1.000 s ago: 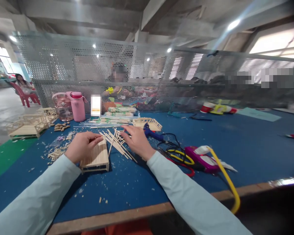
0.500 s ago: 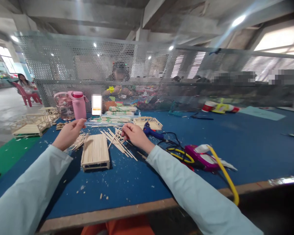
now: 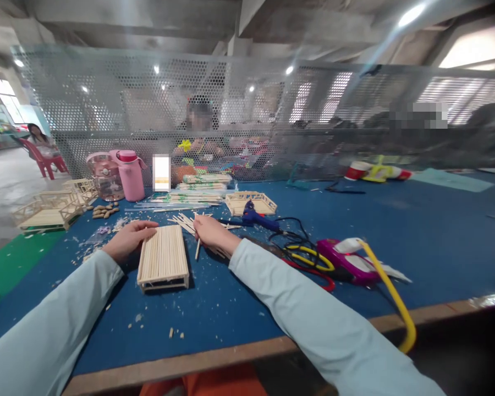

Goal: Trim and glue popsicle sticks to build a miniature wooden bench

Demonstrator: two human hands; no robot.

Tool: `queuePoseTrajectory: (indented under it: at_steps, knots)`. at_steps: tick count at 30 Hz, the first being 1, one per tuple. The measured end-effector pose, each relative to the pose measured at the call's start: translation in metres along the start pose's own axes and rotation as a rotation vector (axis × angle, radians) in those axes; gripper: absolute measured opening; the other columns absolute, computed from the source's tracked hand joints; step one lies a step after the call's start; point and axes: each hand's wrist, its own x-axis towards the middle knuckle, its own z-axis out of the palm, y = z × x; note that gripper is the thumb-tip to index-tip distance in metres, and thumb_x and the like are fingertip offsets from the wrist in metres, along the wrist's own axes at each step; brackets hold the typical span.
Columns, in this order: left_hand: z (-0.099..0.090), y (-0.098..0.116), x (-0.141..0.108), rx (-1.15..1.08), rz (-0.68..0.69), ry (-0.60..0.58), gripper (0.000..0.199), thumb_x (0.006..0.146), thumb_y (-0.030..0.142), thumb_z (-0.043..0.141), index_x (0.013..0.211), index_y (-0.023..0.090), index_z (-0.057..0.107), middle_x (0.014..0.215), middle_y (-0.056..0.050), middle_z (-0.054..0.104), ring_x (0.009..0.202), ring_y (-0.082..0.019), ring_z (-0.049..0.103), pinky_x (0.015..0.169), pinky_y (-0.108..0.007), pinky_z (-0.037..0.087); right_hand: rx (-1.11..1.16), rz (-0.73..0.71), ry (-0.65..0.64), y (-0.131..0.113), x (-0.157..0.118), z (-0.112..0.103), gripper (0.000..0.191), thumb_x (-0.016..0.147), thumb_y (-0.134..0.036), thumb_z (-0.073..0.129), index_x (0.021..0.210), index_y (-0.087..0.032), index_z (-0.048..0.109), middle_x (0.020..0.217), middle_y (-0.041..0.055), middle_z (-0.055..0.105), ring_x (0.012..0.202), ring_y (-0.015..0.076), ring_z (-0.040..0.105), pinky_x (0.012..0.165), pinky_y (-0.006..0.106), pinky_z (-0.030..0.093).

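Note:
A small bed-like model made of wooden sticks (image 3: 164, 256) stands on the blue table in front of me, its slatted top facing up. My left hand (image 3: 130, 240) is at its far left corner, with thumb and fingers closed on the edge. To the right of the model, my right hand (image 3: 214, 232) pinches a thin wooden stick (image 3: 197, 250), whose lower end points down toward the table. Loose wooden sticks (image 3: 183, 221) lie spread behind and under my right hand, which partly hides them.
A blue glue gun (image 3: 262, 221) with tangled cable lies right of my right hand, near purple-handled pliers (image 3: 346, 261). Behind are a stick tray (image 3: 251, 203), bagged sticks (image 3: 202, 187), and a pink bottle (image 3: 131, 176). More stick models (image 3: 49, 209) stand left. A person sits behind the mesh screen (image 3: 247, 99).
My left hand has come down onto the model's corner. My right hand has moved left and lower over the loose sticks, and a stick now shows in its fingers. The view has shifted slightly.

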Motion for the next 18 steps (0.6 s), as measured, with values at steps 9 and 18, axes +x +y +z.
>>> queuePoseTrajectory:
  at_steps: [9,18]
  knots:
    - [0.018,0.001,-0.020,-0.051,-0.156,-0.069,0.042,0.071,0.050,0.054,0.090,0.014,0.065,0.077,-0.006,0.067,0.049,-0.012,0.056,0.043,-0.024,0.039,0.110,-0.145,0.078,-0.003,-0.030,-0.025,0.021,0.085,-0.027,0.042,0.070,-0.016,0.052,0.062,-0.0027,0.051,0.059,0.0089,0.046,0.058,0.020,0.033]
    - [0.014,0.000,-0.019,0.067,-0.066,0.119,0.034,0.069,0.042,0.058,0.083,0.011,0.066,0.070,-0.001,0.059,0.047,-0.007,0.047,0.041,-0.019,0.033,0.081,-0.182,0.107,-0.007,-0.036,-0.017,0.020,0.082,-0.022,0.049,0.068,-0.013,0.060,0.060,-0.0017,0.053,0.057,0.0088,0.044,0.058,0.020,0.030]
